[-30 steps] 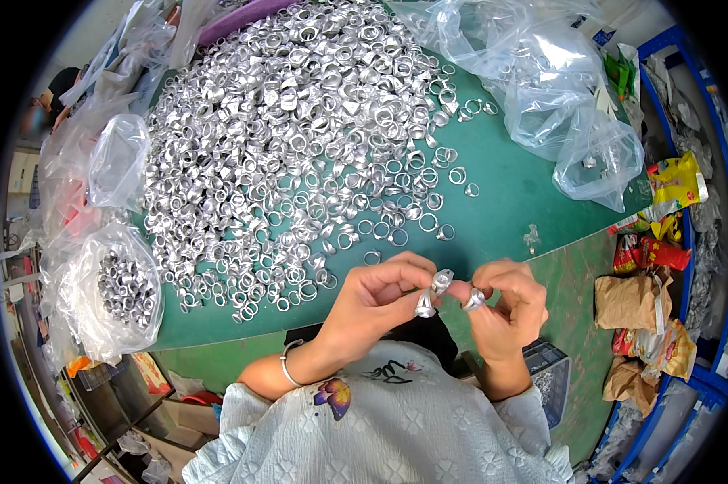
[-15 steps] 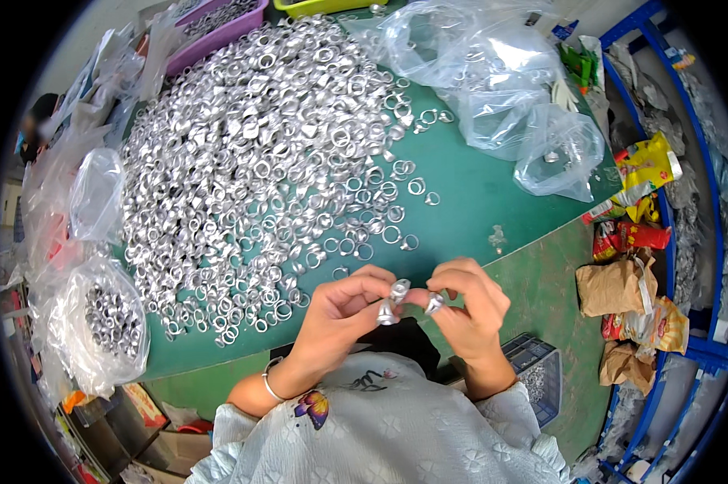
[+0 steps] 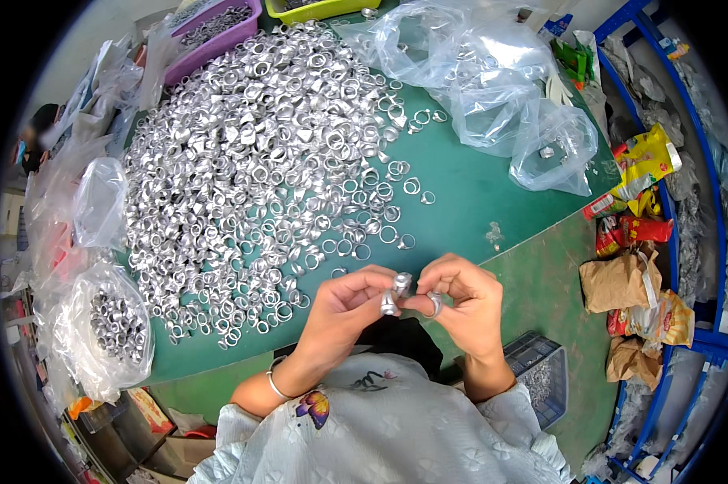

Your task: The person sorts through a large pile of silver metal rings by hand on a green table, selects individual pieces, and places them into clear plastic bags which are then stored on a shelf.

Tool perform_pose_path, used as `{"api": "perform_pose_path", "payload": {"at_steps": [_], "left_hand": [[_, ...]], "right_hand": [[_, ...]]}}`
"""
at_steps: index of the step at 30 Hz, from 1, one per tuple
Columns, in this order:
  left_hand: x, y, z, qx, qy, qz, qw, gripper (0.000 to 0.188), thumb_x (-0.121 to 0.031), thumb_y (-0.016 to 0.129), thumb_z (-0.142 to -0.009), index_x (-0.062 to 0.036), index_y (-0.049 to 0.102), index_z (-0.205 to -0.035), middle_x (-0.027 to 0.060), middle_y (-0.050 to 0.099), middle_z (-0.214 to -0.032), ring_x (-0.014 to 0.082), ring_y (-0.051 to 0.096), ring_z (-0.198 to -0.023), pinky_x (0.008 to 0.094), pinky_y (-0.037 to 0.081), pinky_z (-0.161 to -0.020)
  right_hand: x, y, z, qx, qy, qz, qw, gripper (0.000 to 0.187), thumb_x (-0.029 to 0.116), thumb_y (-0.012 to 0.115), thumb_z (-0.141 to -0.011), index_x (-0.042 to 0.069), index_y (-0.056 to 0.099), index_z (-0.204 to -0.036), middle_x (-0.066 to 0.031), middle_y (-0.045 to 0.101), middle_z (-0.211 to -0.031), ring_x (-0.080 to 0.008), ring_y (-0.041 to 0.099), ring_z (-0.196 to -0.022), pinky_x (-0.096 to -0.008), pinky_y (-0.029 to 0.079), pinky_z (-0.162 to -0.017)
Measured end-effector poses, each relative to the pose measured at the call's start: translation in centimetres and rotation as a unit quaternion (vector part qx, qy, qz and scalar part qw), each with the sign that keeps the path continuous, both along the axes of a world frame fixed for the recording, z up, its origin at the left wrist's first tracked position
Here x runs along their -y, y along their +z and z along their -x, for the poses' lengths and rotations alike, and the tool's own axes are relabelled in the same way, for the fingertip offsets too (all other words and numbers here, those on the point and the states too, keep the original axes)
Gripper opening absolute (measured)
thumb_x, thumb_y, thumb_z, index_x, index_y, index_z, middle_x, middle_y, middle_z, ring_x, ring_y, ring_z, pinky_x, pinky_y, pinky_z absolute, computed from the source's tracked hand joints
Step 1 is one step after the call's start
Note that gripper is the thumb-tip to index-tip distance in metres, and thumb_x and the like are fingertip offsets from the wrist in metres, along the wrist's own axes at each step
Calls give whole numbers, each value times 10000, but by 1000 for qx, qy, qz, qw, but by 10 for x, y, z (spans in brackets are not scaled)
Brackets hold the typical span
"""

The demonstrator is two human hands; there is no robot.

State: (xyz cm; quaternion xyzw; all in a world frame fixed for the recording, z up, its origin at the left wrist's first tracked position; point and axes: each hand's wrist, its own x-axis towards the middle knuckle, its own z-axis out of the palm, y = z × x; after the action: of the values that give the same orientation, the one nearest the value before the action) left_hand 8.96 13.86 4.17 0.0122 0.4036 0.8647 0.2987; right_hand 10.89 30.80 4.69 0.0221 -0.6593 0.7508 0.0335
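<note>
Just past the near table edge, my two hands meet in front of my body. My left hand (image 3: 341, 313) is closed, with a silver metal ring (image 3: 402, 282) and a second silver ring (image 3: 389, 304) at its fingertips. Opposite it, my right hand (image 3: 470, 310) is closed too, its bent fingers pinching in toward the first ring. Another ring (image 3: 435, 304) sits against the right hand's thumb and fingers; whether it is worn or pinched I cannot tell. A big heap of similar silver rings (image 3: 251, 161) covers the table's left and middle.
The green table (image 3: 461, 218) carries a clear plastic bag (image 3: 493, 89) at the far right and a bag of rings (image 3: 118, 323) at the left. Purple (image 3: 211, 40) and yellow (image 3: 320, 10) bins stand behind. A grey crate (image 3: 537, 375) lies below right, near blue shelving (image 3: 715, 343).
My right fingers have closed in on the rings and shifted slightly toward the left hand. The rings have turned a little. The whole view has tilted slightly.
</note>
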Motion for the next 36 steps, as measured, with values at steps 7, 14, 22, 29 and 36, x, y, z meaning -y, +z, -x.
{"api": "perform_pose_path", "payload": {"at_steps": [7, 14, 22, 29, 36], "left_hand": [[3, -2, -1, -25, -44, -4, 999, 135, 6, 541, -869, 46, 596, -985, 63, 551, -973, 119, 550, -861, 250, 437, -784], [2, 4, -1, -75, -20, 45, 996, 142, 50, 538, -850, 54, 597, -980, 71, 541, -989, 112, 539, -867, 243, 436, -771], [1, 2, 2, -104, -2, 75, 992, 143, 66, 538, -839, 57, 599, -968, 74, 536, -992, 118, 534, -881, 244, 435, -793], [-3, 0, 7, -98, -3, 65, 993, 143, 57, 527, -844, 58, 593, -971, 83, 537, -1005, 132, 541, -911, 259, 437, -824], [3, 4, 0, -75, 22, 70, 994, 154, 77, 556, -808, 47, 614, -947, 95, 534, -1046, 138, 555, -907, 268, 458, -809]], "right_hand": [[-7, 4, 0, 42, 83, -65, 994, 284, -61, 680, -720, 1, 640, -994, -16, 512, -782, -66, 476, -631, -200, 403, -567], [-2, 11, 2, 56, 81, 60, 993, 174, -105, 627, -753, -59, 604, -919, -78, 525, -923, -122, 579, -782, -231, 475, -659], [-4, 8, 4, 55, 82, 51, 994, 166, -135, 585, -755, -72, 590, -909, -93, 535, -947, -119, 575, -797, -224, 472, -691], [-9, -1, 8, 27, 50, 12, 998, 110, -107, 574, -788, -48, 595, -878, -57, 540, -886, -82, 554, -743, -188, 429, -598], [11, 1, 7, 10, 21, 8, 1000, 98, -107, 539, -791, -55, 569, -869, -80, 515, -921, -119, 554, -781, -220, 453, -682]]}}
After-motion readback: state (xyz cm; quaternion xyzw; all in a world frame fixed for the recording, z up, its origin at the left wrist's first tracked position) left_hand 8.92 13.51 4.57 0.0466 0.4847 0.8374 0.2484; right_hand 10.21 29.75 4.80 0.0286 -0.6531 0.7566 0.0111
